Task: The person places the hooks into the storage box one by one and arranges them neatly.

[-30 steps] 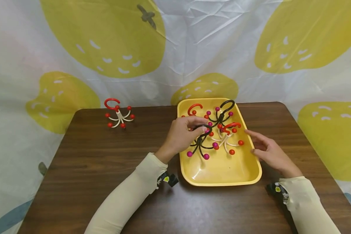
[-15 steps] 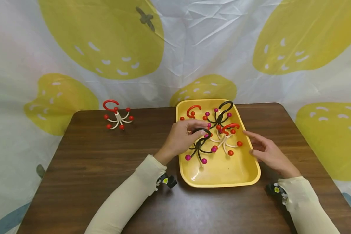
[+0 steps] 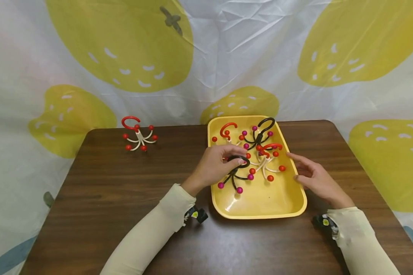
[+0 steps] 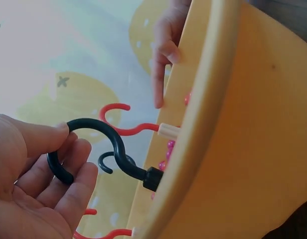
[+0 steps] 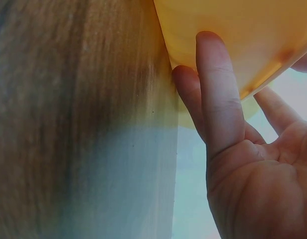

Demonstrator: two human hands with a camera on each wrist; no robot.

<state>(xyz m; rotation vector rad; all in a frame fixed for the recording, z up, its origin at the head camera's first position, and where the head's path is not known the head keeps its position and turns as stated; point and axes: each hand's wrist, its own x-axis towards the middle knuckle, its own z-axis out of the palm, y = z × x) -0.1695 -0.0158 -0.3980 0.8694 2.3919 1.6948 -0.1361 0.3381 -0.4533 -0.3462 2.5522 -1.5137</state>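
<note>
My left hand (image 3: 211, 166) pinches the top loop of a black hanging hook (image 3: 234, 173) with several curved arms tipped by pink balls. In the left wrist view the thumb presses that black loop (image 4: 118, 149) with the fingers curled beneath it. This hook is over the left side of a yellow plastic tub (image 3: 258, 217); whether it touches the floor of the tub I cannot tell. Along the tub's right wall my right hand (image 3: 316, 179) rests with fairly straight fingers, and the right wrist view shows the fingers (image 5: 221, 94) against the outer side.
In the tub are another black hook (image 3: 259, 138), a white one with a red loop (image 3: 265, 162) and a partly hidden red-looped one (image 3: 229, 130). A similar red-and-white hook (image 3: 140, 136) stands on the wooden table (image 3: 141, 191) at the back left. A patterned cloth (image 3: 213, 68) hangs behind.
My left hand has come down slightly and toward the tub's front, with the black hook in it. The right hand has stayed at the tub's wall.
</note>
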